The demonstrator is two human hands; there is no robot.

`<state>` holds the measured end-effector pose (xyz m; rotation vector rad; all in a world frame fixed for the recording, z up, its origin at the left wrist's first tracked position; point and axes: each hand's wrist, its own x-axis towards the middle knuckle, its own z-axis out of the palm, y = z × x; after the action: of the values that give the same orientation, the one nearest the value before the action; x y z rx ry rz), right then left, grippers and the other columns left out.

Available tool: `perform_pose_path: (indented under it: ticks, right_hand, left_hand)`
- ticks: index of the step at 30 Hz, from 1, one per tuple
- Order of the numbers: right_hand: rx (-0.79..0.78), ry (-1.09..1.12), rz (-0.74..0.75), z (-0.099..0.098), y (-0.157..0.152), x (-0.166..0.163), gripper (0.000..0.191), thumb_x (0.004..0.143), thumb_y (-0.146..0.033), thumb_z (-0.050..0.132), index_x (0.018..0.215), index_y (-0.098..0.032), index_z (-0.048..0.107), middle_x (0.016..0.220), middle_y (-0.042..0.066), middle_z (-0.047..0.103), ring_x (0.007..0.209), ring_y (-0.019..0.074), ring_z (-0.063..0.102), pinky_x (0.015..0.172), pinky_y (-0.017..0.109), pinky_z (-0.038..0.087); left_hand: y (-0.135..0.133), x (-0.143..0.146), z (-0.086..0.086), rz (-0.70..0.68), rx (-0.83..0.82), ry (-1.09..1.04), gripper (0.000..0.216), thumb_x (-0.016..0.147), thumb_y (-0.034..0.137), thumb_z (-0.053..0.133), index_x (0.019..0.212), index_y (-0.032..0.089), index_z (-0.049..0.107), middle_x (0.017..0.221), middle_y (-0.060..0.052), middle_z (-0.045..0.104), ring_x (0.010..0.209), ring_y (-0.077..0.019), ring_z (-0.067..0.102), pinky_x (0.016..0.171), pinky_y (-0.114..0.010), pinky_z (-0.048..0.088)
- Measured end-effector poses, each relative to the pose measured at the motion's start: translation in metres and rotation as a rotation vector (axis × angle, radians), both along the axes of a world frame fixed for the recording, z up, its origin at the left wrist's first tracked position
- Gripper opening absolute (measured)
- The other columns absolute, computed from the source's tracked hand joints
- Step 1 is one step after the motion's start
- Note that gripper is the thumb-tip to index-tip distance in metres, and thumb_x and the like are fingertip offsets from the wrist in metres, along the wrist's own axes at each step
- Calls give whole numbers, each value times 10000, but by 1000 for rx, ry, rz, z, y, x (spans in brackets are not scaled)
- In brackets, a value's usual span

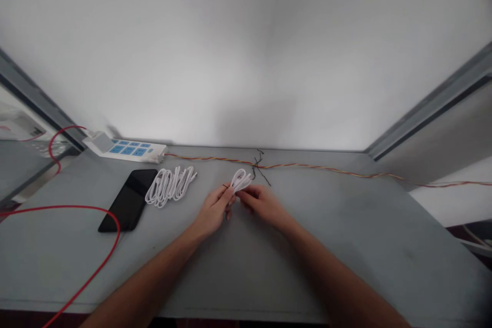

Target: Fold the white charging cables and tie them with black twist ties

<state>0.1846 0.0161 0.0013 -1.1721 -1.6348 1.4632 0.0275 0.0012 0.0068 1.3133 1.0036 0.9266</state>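
Your left hand (pixel 213 210) and right hand (pixel 263 204) both pinched the near end of the looped cable (pixel 241 180), well right of the phone (pixel 128 199). It looked light, limp and springy, best gripped across its middle. Spare coils (pixel 171 184) lay just right of the phone.

1. The small coiled white cable bundle (pixel 241 179) has its near end covered by the fingers (pixel 229 193) of the left hand (pixel 213 210) and the right hand (pixel 265 205); its plugs are too small to tell.
2. The thin black strands (pixel 262 171) beside it are too fine to identify.
3. The glossy red cable (pixel 100 266) runs off the left and bottom edges.
4. The twisted orange-and-yellow wire (pixel 326 167) leaves the right edge.
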Motion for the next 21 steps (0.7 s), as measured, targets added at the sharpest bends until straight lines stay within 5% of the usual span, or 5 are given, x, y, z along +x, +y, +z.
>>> perform_pose_path:
  ticks: [7, 12, 17, 21]
  right_hand:
    - [-118, -27, 14, 2, -5, -2, 383, 855, -502, 491, 741, -159, 618, 591, -15, 551, 428, 64, 439, 393, 184, 328]
    - [-100, -19, 58, 1, -4, -2, 451, 840, -549, 496, 619, -164, 569, 557, -11, 541, 417, 64, 448, 390, 184, 343]
    - [-141, -20, 116, 6, -3, 3, 328, 831, -439, 546, 679, -159, 625, 601, 2, 596, 457, 77, 499, 430, 189, 387]
    - [-28, -125, 101, 3, -6, 4, 263, 836, -307, 528, 634, -166, 619, 568, -1, 598, 489, 93, 520, 457, 196, 388]
  left_hand:
    - [-1, -5, -1, 30, 470, 666, 342, 942, 290, 299, 1147, 161, 539, 953, -86, 646, 879, -201, 599, 821, -348, 464]
    - [-5, -3, -9, -24, 554, 970, 458, 917, 246, 327, 1346, 99, 392, 1115, -168, 637, 925, -244, 632, 811, -386, 488]
    - [-9, 1, -5, -42, 569, 1132, 518, 872, 192, 393, 1380, 95, 356, 1098, -171, 644, 890, -241, 642, 770, -352, 492]
    - [-12, 5, -4, -62, 556, 1212, 544, 867, 180, 399, 1394, 66, 333, 1073, -191, 640, 868, -258, 642, 738, -347, 484]
